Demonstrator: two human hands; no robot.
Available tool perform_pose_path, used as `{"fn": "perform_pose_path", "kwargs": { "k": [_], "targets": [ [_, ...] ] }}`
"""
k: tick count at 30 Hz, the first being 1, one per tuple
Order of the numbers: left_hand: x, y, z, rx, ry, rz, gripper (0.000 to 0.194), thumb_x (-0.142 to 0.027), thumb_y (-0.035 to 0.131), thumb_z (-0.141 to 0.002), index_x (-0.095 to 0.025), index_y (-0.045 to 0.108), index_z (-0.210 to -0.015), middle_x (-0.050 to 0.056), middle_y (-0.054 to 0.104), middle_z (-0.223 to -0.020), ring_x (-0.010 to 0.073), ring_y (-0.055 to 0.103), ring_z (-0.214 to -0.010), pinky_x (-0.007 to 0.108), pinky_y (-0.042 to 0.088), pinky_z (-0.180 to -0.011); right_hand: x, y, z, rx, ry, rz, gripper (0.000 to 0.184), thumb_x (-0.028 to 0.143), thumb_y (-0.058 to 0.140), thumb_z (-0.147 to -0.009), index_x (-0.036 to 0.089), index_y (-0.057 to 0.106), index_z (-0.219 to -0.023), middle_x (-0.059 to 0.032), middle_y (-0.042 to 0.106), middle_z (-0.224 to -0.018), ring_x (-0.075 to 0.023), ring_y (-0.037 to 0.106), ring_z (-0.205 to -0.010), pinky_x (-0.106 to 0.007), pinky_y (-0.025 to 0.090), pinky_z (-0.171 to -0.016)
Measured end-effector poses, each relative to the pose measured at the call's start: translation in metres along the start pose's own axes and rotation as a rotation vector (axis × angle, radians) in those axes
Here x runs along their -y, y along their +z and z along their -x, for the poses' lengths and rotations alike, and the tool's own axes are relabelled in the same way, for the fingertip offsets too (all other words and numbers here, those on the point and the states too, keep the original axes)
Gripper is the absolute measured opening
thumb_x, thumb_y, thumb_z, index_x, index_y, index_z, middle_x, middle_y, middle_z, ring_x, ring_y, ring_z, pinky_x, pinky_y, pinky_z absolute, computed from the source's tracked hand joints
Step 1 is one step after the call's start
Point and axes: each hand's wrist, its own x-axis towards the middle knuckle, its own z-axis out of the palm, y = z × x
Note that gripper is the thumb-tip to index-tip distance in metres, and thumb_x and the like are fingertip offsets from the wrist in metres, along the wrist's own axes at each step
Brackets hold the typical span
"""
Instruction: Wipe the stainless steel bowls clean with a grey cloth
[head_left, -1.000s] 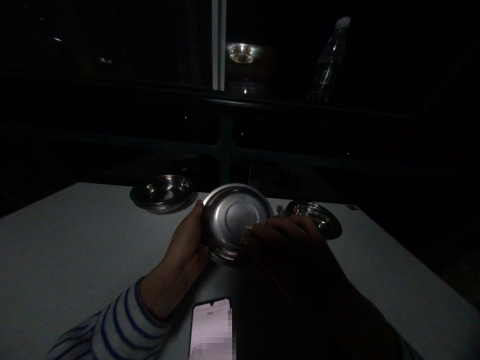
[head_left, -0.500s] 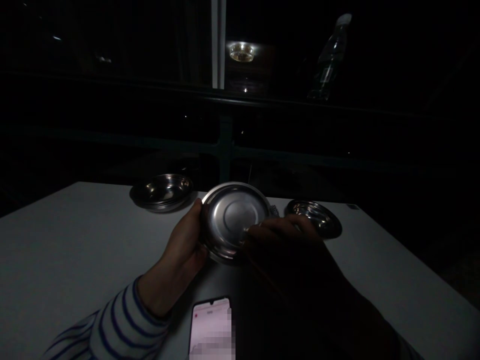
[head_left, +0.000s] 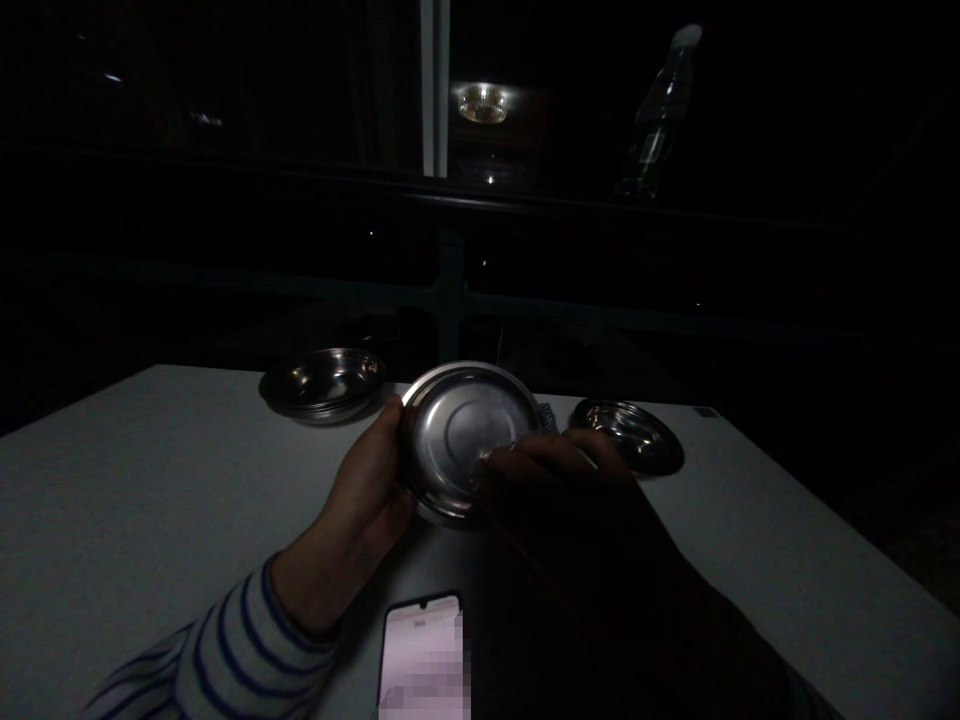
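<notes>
My left hand (head_left: 369,482) grips the left edge of a shiny stainless steel bowl (head_left: 450,415), thumb near the rim and other fingers mostly behind it. The bowl is tilted with its ringed underside facing me. Over its lower right part, my right hand (head_left: 559,490) has its fingers bent together against the underside. That hand is in deep shadow, and whatever may be between its fingertips cannot be made out. Just past the bowl's right rim, a small piece of something with a mesh-like texture (head_left: 548,416) shows.
Several nested steel bowls (head_left: 324,385) rest at the table's back left. Another steel bowl (head_left: 637,440) sits at the back right. A lit phone (head_left: 421,640) lies in front of me on the white table (head_left: 150,500). Beyond stands a plastic bottle (head_left: 660,120) against dark glass.
My right hand has shifted slightly left across the bowl's underside. My left hand and the bowl have barely moved.
</notes>
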Motion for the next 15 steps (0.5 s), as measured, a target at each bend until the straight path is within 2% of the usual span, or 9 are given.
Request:
{"fn": "perform_pose_path", "kwargs": {
  "k": [4, 9, 15],
  "targets": [
    [0.0, 0.001, 0.0, -0.007, -0.016, 0.032, 0.023, -0.027, 0.046, -0.082, -0.01, 0.06, -0.087, 0.007, 0.065, -0.068, 0.0151, 0.06, -0.055, 0.026, 0.051, -0.05, 0.0, 0.001, 0.0, 0.004, 0.009, 0.006, 0.014, 0.015, 0.051, -0.079, 0.019, 0.059, -0.09, -0.001, 0.062, -0.094, -0.0178, 0.049, -0.085, -0.036, 0.032, -0.07],
    [0.002, 0.0, -0.001, -0.005, 0.004, 0.025, 0.021, -0.027, 0.046, -0.082, -0.011, 0.06, -0.08, 0.005, 0.064, -0.063, 0.0143, 0.059, -0.053, 0.024, 0.051, -0.049, 0.002, 0.002, 0.0, -0.005, -0.007, -0.01, 0.014, 0.013, 0.049, -0.079, 0.019, 0.059, -0.087, -0.0015, 0.062, -0.094, -0.0169, 0.049, -0.082, -0.035, 0.034, -0.068],
    [-0.001, 0.0, -0.003, 0.036, 0.005, 0.057, 0.021, -0.024, 0.046, -0.082, -0.01, 0.058, -0.09, 0.007, 0.066, -0.07, 0.0164, 0.061, -0.058, 0.027, 0.051, -0.052, -0.009, -0.002, 0.002, -0.061, 0.067, -0.105, 0.017, 0.013, 0.047, -0.08, 0.014, 0.056, -0.094, -0.0051, 0.062, -0.092, -0.019, 0.05, -0.082, -0.033, 0.038, -0.069]
  ]
}}
